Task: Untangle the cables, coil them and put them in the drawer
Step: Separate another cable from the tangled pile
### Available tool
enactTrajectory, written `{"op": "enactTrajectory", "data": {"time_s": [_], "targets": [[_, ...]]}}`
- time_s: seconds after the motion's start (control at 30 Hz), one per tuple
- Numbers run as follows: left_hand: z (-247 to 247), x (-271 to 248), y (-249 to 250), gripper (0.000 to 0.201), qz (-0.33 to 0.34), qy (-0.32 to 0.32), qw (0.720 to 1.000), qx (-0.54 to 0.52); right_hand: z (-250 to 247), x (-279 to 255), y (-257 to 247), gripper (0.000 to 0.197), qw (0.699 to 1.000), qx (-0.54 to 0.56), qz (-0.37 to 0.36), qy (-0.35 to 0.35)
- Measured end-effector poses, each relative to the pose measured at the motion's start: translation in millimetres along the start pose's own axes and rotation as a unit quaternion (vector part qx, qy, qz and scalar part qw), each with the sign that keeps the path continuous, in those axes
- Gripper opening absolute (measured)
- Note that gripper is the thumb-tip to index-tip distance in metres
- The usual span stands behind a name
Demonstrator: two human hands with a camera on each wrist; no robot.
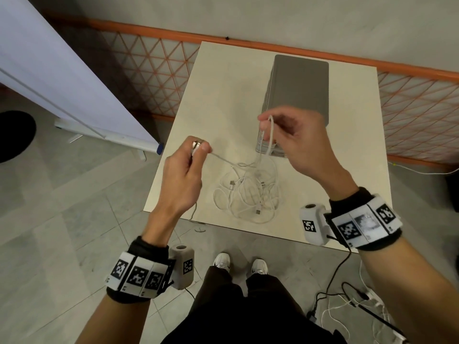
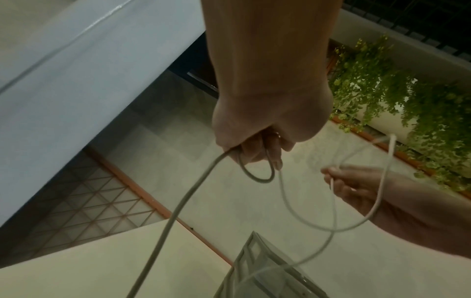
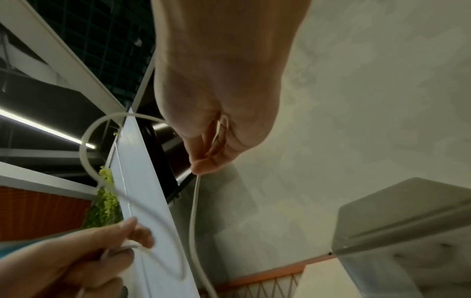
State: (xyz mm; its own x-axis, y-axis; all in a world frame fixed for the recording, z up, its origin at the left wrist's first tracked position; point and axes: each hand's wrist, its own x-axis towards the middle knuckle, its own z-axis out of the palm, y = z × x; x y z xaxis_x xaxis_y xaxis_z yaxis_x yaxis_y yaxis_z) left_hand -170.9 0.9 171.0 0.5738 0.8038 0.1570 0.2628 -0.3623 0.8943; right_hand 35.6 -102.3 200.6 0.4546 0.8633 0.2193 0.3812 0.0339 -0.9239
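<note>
A tangle of white cables [image 1: 248, 194] lies on the cream table [image 1: 223, 95] near its front edge, with several plugs showing. My left hand [image 1: 191, 165] is raised over the table's left side and pinches a plug end and a strand [image 2: 257, 173] of cable that runs down into the tangle. My right hand [image 1: 285, 130] is held higher, in front of the grey drawer unit [image 1: 300, 88], and pinches a loop of white cable [image 1: 270, 135] between thumb and fingers. In the right wrist view the cable [image 3: 193, 211] hangs down from those fingertips.
The drawer unit [image 3: 407, 231] stands at the table's back middle; its drawers look closed. An orange mesh fence [image 1: 149, 70] runs behind the table. A white board on a stand [image 1: 62, 70] is at left. Loose cables [image 1: 347, 299] lie on the floor at right.
</note>
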Motion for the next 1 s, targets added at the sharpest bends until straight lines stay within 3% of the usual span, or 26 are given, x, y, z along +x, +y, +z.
{"op": "enactTrajectory", "data": {"time_s": [0.17,0.3,0.4,0.5,0.57,0.7,0.77,0.87,1.0], "targets": [[27.3,-3.1,-4.6,0.036,0.035,-0.191,0.979,0.055,17.1,8.2,-4.7,0.012,0.999,0.015,-0.008,-0.040],[51.4,-4.0,-11.0,0.030,0.040,-0.250,0.962,0.103,32.5,5.0,-0.7,0.010,0.995,0.046,0.031,-0.077],[55.7,-6.4,-13.0,0.022,0.000,-0.204,0.979,-0.004,33.0,9.2,-0.1,0.021,0.992,0.088,0.044,-0.085],[45.1,-5.8,-12.5,0.026,-0.039,-0.149,0.984,-0.090,21.7,5.7,20.1,0.019,0.984,0.148,0.099,-0.020],[34.8,-5.5,-11.5,0.029,-0.050,-0.126,0.983,-0.127,21.5,-7.3,47.1,0.025,0.984,0.111,0.142,-0.015],[20.0,-3.8,-6.5,0.034,-0.083,-0.093,0.973,-0.194,51.9,-36.3,102.6,0.055,0.965,-0.100,0.175,-0.168],[13.9,-3.6,-2.1,0.034,-0.080,-0.082,0.971,-0.211,69.6,-43.3,119.3,0.049,0.952,-0.145,0.157,-0.218],[-0.4,-3.5,4.9,0.031,-0.072,-0.061,0.968,-0.232,81.0,-43.6,133.2,0.018,0.952,-0.170,0.144,-0.208],[-18.1,-7.0,4.9,0.027,-0.051,-0.054,0.977,-0.199,65.0,-34.3,128.3,0.022,0.961,-0.197,0.130,-0.143]]}}
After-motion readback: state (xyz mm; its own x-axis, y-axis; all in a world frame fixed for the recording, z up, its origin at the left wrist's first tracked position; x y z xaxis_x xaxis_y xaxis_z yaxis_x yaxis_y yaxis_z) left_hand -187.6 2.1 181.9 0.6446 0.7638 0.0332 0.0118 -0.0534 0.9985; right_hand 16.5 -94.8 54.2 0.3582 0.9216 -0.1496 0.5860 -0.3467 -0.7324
